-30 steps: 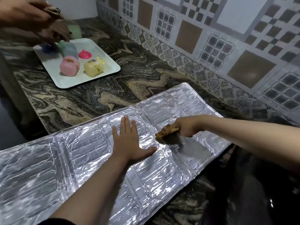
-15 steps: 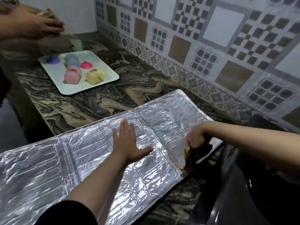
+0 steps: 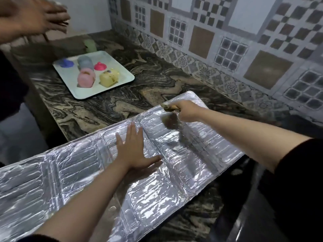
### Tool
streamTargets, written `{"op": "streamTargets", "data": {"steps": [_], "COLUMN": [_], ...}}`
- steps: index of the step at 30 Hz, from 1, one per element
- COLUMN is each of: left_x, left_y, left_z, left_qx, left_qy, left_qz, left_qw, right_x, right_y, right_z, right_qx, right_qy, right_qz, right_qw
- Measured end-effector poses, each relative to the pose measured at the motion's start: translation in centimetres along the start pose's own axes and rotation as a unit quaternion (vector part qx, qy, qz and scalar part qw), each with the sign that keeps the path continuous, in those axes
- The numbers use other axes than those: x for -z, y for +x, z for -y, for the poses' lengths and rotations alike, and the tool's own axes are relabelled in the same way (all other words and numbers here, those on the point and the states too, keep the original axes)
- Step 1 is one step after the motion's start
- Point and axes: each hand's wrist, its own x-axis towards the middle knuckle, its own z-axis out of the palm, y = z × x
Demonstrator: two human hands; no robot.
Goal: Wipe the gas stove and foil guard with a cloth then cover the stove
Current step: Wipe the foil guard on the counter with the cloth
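The silver foil guard [image 3: 73, 173] lies flat across the marble counter, unfolded into several embossed panels. My left hand [image 3: 132, 151] presses flat on its middle panel, fingers straight and spread. My right hand [image 3: 187, 110] grips a crumpled brown cloth [image 3: 170, 117] at the guard's far edge, the cloth touching the foil. The dark gas stove [image 3: 272, 215] shows only as a black glossy surface at the lower right, partly under my right arm.
A pale tray [image 3: 120, 84] with several small coloured moulds sits on the marble counter [image 3: 132, 103] at the back left. Another person's hand [image 3: 33, 16] hovers blurred at the top left. A patterned tile wall [image 3: 227, 41] runs along the back.
My right hand has swept the cloth from the guard's near right edge up to its far edge. My left hand stays pressed flat on the foil. The other person's hand has shifted.
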Motion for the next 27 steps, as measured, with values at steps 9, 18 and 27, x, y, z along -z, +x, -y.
{"op": "streamTargets", "data": {"steps": [9, 18, 27], "left_x": [-3.1, -3.2, -3.1], "left_y": [1.5, 1.7, 1.6], "left_z": [-3.0, -2.9, -2.8], "left_qx": [0.003, 0.003, 0.000], "left_qy": [0.025, 0.025, 0.015], "left_qz": [-0.022, -0.022, -0.018], "left_qw": [0.999, 0.999, 1.000], "right_x": [-5.2, -1.4, -2.0], "right_y": [4.0, -3.4, -9.4], "right_z": [-0.4, -1.5, -4.2], "right_qx": [0.052, 0.037, -0.009], "right_qy": [-0.259, -0.222, -0.253], "right_qz": [0.153, 0.282, 0.454], "right_qw": [0.952, 0.932, 0.854]}}
